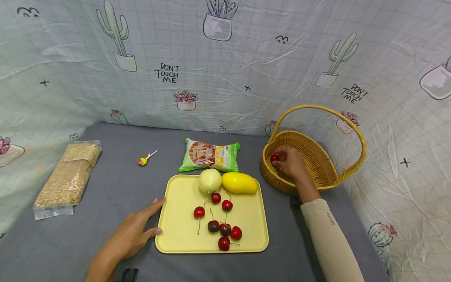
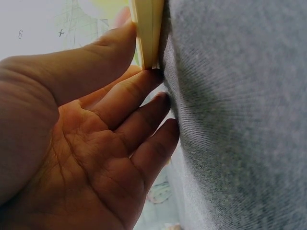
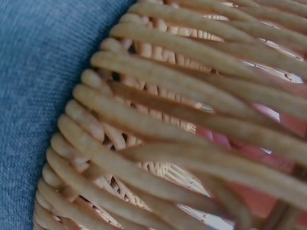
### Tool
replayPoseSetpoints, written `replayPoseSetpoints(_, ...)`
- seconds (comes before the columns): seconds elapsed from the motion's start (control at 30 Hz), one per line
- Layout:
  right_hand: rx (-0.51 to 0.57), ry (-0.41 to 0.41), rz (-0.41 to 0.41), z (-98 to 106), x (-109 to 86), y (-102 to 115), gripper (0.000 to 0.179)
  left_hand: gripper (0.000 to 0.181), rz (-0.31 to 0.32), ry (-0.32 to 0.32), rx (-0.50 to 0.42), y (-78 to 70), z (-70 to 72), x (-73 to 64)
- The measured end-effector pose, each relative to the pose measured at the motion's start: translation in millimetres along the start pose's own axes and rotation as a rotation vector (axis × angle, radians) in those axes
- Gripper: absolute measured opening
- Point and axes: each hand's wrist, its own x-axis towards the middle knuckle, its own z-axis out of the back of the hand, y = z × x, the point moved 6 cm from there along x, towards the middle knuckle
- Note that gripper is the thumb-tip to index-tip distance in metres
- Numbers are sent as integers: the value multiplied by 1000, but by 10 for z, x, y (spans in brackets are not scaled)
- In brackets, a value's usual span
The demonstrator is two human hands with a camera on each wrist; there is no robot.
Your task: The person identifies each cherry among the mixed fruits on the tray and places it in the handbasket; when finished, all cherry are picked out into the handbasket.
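A right hand (image 1: pixel 292 161) reaches into a wicker basket (image 1: pixel 275 181) at the far right corner of a grey table (image 1: pixel 119 184), thumb and fingers pinched together on a red cherry (image 1: pixel 274 158) – held inside the rim, near the basket's left wall. The left hand (image 1: pixel 132 231), fingers apart and loosely extended, touches the left edge of a yellow tray (image 1: pixel 176 211), with its thumb near the tray's near left corner. Seven more cherries (image 1: pixel 236 233) lie on the tray between its middle and near edge, several touching. A pale round fruit (image 1: pixel 210 181) sits at the far edge, next to a mango (image 1: pixel 240 183) in the far right corner. Just beyond that edge lies a green packet (image 1: pixel 211 154); a lollipop (image 1: pixel 142 161) rests farther left – and a grain bag (image 1: pixel 68 176) lies near the table's left edge.
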Motion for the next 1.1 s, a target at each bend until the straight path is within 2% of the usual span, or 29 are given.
replayPoseSetpoints(0.17, 25, -11, 0, 4, -8, 3, 36, 87, 6, 8, 0, 8, 1, 6)
replayPoseSetpoints(0.3, 71, -65, 14, 33, -12, 8, 36, 86, 2, 9, -5, 3, 4, 1)
replayPoseSetpoints(0.47, 152, -220, 105, 139, -50, 79, 31, 87, -2, 10, -6, 6, 2, 4)
replayPoseSetpoints(0.6, 162, -363, 189, 251, -123, 172, 27, 87, 4, 16, -2, 14, -8, 11)
replayPoseSetpoints(0.73, 153, -435, 226, 319, -195, 267, 27, 87, 8, 18, -8, 8, -18, 2)
replayPoseSetpoints(0.83, 165, -462, 278, 364, -269, 389, 27, 87, 7, 12, -13, 2, -16, -2)
replayPoseSetpoints(0.97, 169, -488, 392, 424, -424, 631, 27, 86, 7, 4, -12, -3, -5, -4)
replayPoseSetpoints(1.1, 173, -486, 485, 453, -610, 894, 27, 87, 14, 9, -12, -1, 3, 4)
